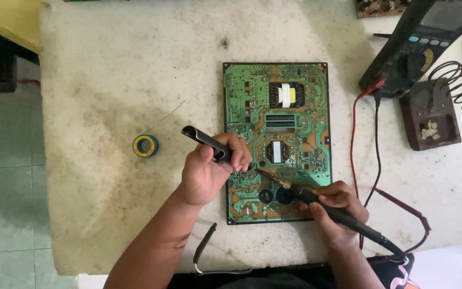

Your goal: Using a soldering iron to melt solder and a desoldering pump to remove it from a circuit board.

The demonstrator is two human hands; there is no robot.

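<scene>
While both hands work that close, slips look likely: left hand (207, 171) grips a black tube-shaped desoldering pump (209, 142), right hand (333, 206) holds a black-handled soldering iron (316, 200) tip-down on the green circuit board (276, 142) lying mid-counter (124, 80); hot tip could lift copper pads or singe fingers.

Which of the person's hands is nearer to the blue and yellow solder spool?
Left. The left hand is just right of the solder spool; the right hand lies farther right, beyond the circuit board.
</scene>
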